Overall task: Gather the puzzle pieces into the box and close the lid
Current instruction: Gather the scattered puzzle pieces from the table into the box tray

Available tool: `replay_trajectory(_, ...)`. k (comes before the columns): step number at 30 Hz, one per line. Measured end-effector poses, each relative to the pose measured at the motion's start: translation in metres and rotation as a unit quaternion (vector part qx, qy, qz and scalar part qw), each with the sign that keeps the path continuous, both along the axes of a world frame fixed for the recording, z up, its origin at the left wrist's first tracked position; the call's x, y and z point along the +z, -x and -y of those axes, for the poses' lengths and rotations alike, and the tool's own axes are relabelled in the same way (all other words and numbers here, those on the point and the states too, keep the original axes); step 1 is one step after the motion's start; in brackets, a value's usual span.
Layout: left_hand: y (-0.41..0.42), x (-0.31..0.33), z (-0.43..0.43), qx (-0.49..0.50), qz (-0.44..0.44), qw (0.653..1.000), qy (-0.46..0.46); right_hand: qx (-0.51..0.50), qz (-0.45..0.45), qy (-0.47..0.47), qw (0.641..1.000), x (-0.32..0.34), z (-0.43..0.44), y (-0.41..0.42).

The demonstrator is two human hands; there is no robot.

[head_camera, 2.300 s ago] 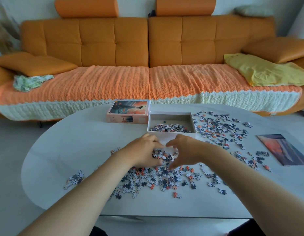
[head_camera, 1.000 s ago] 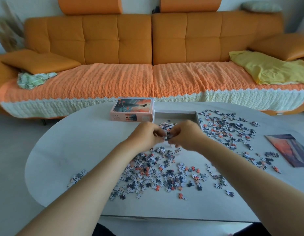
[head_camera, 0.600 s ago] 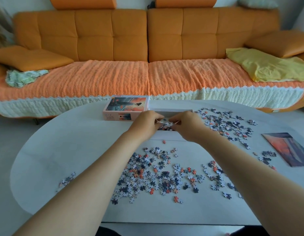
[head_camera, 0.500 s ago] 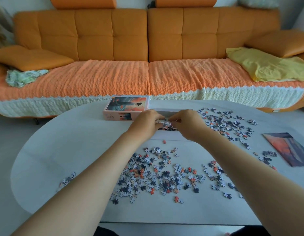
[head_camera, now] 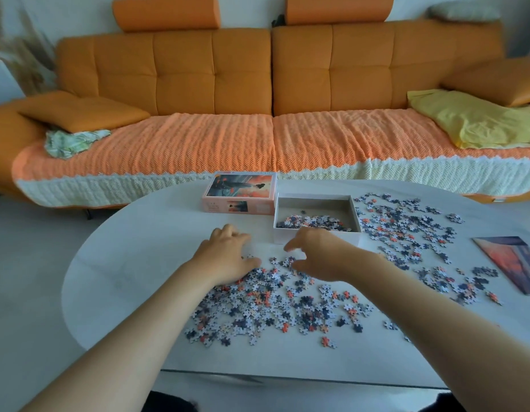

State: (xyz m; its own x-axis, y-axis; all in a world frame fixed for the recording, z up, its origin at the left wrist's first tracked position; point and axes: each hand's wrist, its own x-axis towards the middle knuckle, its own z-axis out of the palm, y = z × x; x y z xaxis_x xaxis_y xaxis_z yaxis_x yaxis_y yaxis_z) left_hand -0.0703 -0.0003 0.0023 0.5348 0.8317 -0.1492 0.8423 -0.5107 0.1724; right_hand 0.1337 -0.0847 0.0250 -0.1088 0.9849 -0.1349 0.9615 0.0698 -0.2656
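Left hand [head_camera: 225, 257] and right hand [head_camera: 317, 254], fingers loosely curled and empty, sit at the near puzzle pieces' [head_camera: 272, 304] far edge: light, flat, slippery bits, likely best scooped together toward the box [head_camera: 314, 203].

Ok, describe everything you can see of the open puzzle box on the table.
The box is a shallow rectangular tray, apparently cardboard, white outside and greyish inside. It sits flat and open on the white table, right beside its pictured lid. A small heap of puzzle pieces lies along its near side; the far part is mostly bare. The right hand hides part of its front wall.
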Motion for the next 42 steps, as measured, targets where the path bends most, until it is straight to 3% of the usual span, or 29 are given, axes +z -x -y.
replay_trajectory(2, 0.003, -0.005, 0.004, -0.002, -0.024, 1.000, 0.013, -0.013, 0.036, 0.016, 0.999, -0.009, 0.003, 0.003)
replay_trajectory(6, 0.001, -0.009, 0.014, -0.044, 0.082, 0.995, 0.036, -0.008, 0.005, 0.024, 1.000, -0.012, 0.005, 0.011)
replay_trajectory(10, 0.003, -0.003, 0.015, -0.060, 0.124, 0.988, 0.065, -0.010, -0.038, 0.010, 0.999, -0.005, 0.005, 0.011)
replay_trajectory(16, 0.027, 0.006, 0.007, -0.062, -0.035, 0.994, 0.079, 0.029, -0.006, -0.002, 1.000, -0.018, 0.010, 0.022)
replay_trajectory(21, 0.024, -0.004, 0.009, -0.057, 0.038, 0.993, 0.101, 0.036, 0.043, -0.012, 0.998, -0.025, 0.007, 0.037)
replay_trajectory(26, 0.013, -0.008, 0.011, -0.071, 0.108, 0.987, 0.095, 0.012, -0.017, -0.019, 1.000, -0.022, 0.003, 0.027)
replay_trajectory(29, 0.011, -0.006, 0.010, -0.074, 0.105, 0.989, 0.077, -0.013, -0.013, -0.014, 1.000, -0.015, 0.006, 0.019)
replay_trajectory(34, 0.011, -0.007, 0.008, -0.068, 0.056, 0.994, 0.057, -0.081, 0.075, 0.058, 0.992, -0.012, 0.010, 0.012)
replay_trajectory(42, -0.009, -0.006, 0.017, -0.074, 0.138, 0.986, 0.050, -0.095, -0.042, 0.020, 0.994, -0.021, 0.002, 0.026)
